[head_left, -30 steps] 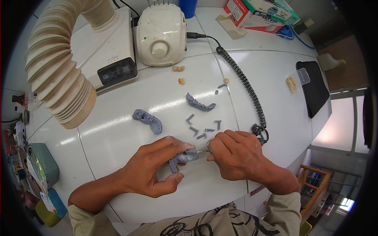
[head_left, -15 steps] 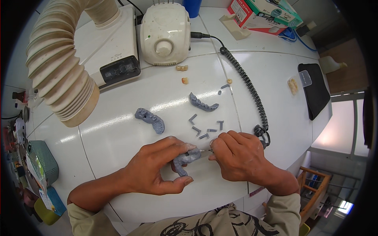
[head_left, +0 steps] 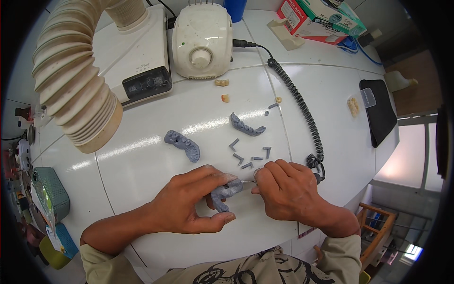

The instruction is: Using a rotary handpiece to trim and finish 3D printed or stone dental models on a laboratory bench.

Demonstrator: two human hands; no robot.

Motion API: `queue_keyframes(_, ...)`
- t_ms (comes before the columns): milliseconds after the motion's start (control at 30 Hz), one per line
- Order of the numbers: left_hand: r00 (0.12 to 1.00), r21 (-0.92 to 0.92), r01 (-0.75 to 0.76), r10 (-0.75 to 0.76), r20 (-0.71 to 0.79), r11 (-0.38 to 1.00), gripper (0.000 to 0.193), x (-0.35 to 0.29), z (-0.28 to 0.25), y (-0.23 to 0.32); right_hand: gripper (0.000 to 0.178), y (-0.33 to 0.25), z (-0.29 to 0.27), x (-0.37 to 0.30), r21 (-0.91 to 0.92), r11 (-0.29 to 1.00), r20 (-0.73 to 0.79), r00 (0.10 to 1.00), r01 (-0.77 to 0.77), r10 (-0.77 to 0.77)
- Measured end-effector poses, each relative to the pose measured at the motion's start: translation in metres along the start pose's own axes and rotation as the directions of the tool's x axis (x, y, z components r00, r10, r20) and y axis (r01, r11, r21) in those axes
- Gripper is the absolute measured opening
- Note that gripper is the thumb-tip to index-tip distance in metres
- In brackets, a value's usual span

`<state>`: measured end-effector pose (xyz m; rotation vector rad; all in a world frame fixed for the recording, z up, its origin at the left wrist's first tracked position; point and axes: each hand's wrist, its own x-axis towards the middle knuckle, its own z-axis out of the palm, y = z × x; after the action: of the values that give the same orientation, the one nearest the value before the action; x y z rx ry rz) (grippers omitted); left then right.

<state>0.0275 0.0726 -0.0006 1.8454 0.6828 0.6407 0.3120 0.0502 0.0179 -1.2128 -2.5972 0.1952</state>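
Note:
My left hand [head_left: 189, 201] holds a grey dental arch model [head_left: 227, 190] between fingers and thumb, low over the near middle of the bench. My right hand [head_left: 289, 191] is closed around a rotary handpiece, mostly hidden by the fingers. Its thin metal bur [head_left: 248, 181] points left and meets the model's right end; whether it touches is too small to tell. Pale dust coats my left fingertips. Beyond my hands lie a grey dental model [head_left: 183, 146], a slimmer curved row of grey teeth [head_left: 247, 125] and several small L-shaped grey pieces [head_left: 238, 158].
A cream ribbed suction hose [head_left: 71, 75] hangs at the left, beside a white machine [head_left: 137, 52]. From a cream control unit [head_left: 202, 42], a black coiled cord [head_left: 298, 92] runs to the handpiece. Tooth-coloured pieces [head_left: 221, 83] lie near it. A green basket [head_left: 52, 194] stands far left.
The bench and its contents sit slightly farther right in the picture. Both hands keep nearly the same pose, with the bur still at the model's right end.

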Motion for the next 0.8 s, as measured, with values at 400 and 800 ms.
queue_keyframes(400,1.000,0.007,0.005,-0.005,0.000,1.000,0.068,0.0008,-0.0006,0.0011,0.025,-0.0026,-0.0018,0.0012,0.004,1.000,0.007,1.000,-0.002,0.002)
queue_keyframes(800,0.999,-0.010,0.048,-0.047,0.018,0.999,0.071,0.0026,-0.0030,0.0059,0.024,-0.0031,-0.0021,0.0005,-0.021,1.000,0.020,1.000,-0.008,0.008)
